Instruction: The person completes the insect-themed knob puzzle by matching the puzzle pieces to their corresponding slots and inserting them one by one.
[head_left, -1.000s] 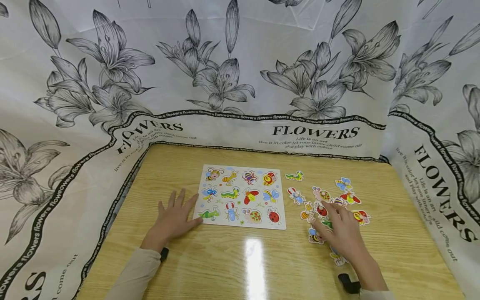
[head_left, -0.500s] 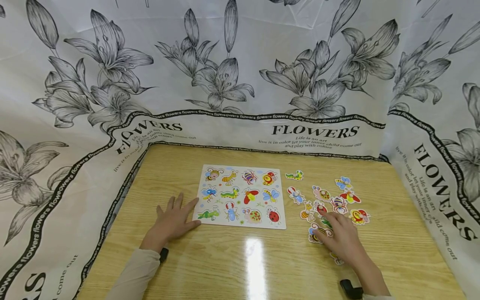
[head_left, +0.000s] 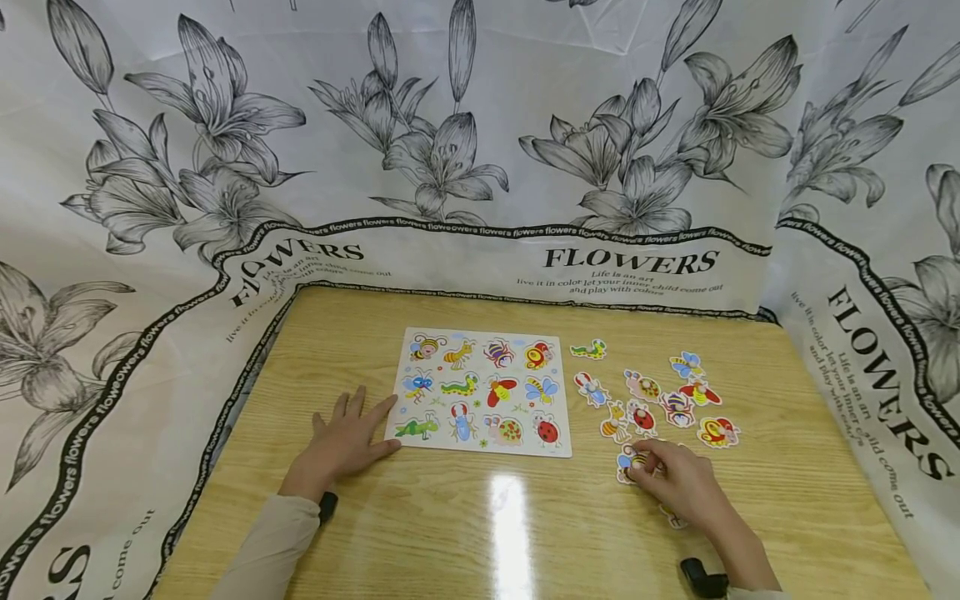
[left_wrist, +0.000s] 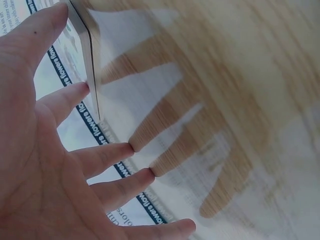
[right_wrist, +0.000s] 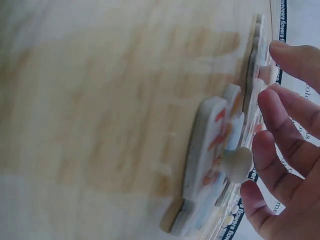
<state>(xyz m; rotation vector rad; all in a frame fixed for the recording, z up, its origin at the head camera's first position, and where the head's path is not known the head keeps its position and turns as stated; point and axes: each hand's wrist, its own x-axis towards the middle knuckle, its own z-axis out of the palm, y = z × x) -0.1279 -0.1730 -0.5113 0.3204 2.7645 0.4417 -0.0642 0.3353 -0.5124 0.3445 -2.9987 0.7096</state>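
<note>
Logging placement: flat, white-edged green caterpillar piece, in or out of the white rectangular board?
Out: the caterpillar piece lies on the wood-grain table, a gap between it and the board.

Behind the insect puzzle board (head_left: 478, 402), your floral fabric backdrop (head_left: 465, 267) reads "FLOWERS" twice, behind-left and behind-right of the board; under the latter you read "Life is an art / live it in color let your inner child come out / and play with colors". Its wavy black band (head_left: 497, 230) repeats "flowers". Right of the board, your side panel (head_left: 870, 358) also says "FLOWERS".
</note>
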